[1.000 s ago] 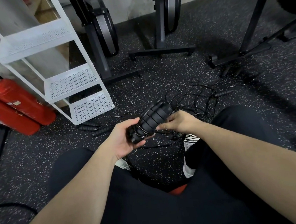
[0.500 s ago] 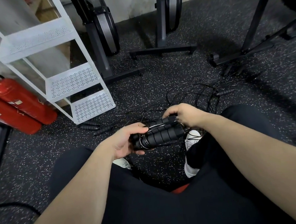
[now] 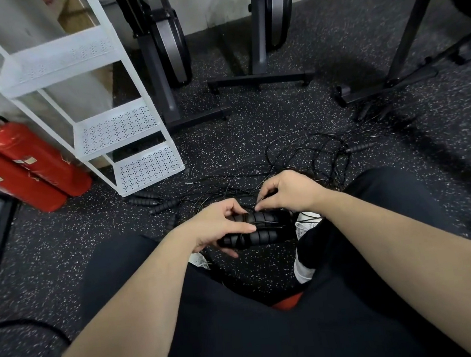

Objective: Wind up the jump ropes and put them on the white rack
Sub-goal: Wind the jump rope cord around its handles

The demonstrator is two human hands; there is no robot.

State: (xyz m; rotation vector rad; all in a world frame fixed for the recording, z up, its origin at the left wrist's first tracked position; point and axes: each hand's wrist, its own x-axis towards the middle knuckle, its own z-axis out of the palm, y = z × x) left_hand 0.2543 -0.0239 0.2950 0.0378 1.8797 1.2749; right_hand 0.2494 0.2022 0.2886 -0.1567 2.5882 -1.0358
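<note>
Left hand (image 3: 219,228) is gripping paired black jump-rope handles (image 3: 258,229) above the knees, fingers curled round them. Right hand (image 3: 290,191) is pinching thin cord (image 3: 264,222) against them. Loose ropes (image 3: 312,156) are lying tangled beside the white rack (image 3: 126,128).

Speckled black rubber floor (image 3: 253,136): loose jump ropes (image 3: 306,154) tangled on it, white rack (image 3: 147,169), two red extinguishers (image 3: 26,169), machine bases (image 3: 259,79).

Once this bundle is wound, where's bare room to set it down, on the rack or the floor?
All three shelves of the white rack look bare. Open floor also lies between the rack's foot and the left knee. It is crowded ahead of the hands: loose ropes tangle there, with spare handles by the rack's foot.
</note>
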